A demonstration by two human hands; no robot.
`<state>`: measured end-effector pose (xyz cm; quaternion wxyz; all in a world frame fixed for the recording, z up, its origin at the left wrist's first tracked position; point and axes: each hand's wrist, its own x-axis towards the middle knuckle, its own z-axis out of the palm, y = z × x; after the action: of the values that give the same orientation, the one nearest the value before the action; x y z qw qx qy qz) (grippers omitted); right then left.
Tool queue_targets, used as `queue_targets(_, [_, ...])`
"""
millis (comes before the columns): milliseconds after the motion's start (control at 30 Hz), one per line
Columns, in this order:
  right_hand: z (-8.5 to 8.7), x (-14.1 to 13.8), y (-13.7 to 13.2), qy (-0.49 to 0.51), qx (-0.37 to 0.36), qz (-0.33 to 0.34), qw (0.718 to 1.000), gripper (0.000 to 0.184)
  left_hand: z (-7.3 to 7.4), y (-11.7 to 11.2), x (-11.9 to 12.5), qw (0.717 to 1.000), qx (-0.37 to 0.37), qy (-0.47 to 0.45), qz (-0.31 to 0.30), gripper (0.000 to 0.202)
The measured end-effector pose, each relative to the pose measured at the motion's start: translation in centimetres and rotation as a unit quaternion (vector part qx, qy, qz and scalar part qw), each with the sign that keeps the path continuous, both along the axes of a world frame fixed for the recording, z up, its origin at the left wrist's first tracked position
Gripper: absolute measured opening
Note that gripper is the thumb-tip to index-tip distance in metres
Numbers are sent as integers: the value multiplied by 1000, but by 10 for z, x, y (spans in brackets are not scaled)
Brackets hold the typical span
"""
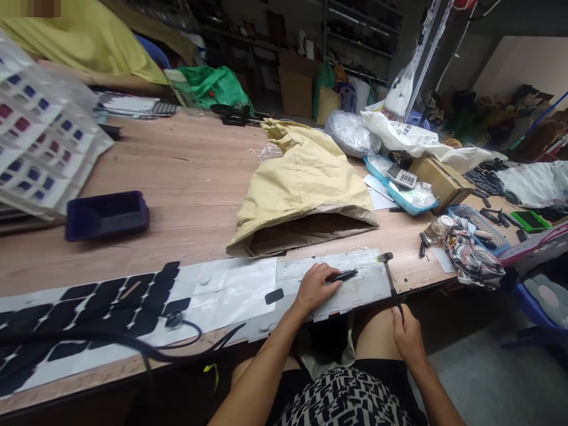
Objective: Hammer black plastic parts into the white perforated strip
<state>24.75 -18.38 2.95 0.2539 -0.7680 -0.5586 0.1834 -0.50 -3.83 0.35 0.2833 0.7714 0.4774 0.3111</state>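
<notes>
My left hand (316, 288) rests over a grey-white board at the table's front edge. Its fingers are closed on a slim black pen-like piece (347, 275) that points to the right; its exact kind is too small to tell. In my right hand (407, 332) is the dark handle of a small hammer (392, 285), held past the table edge above my thigh. The hammer's head (385, 257) is up at the right end of the board (328, 302). A single black rounded patch (274, 296) lies left of my left hand.
A yellow cloth sack (306, 183) lies open-mouthed beyond the board. To the left are a dark purple tray (107, 216), a white sheet (231, 281) with rows of black patches, and a black cable (110, 338). Blue baskets, a calculator (402, 176) and a cardboard box (437, 180) crowd the right.
</notes>
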Motion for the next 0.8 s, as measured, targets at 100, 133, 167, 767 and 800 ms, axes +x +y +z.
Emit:
queue_targets(100, [10, -16, -7, -24, 5, 67, 997, 39, 0, 0, 0, 1000, -13, -4, 3, 17])
queue_targets(133, [12, -21, -8, -38, 7, 86, 996, 39, 0, 0, 0, 1000, -16, -6, 4, 17])
queue_targets(167, [13, -24, -9, -53, 8, 101, 993, 38, 1, 0, 0, 1000, -18, -8, 6, 16])
queue_targets(767, [6, -40, -8, -108, -11, 158, 981, 38, 3, 1, 1, 1000, -24, -17, 4, 16])
queue_targets(800, [5, -39, -8, -109, -11, 153, 982, 38, 3, 1, 1, 1000, -22, -16, 4, 16])
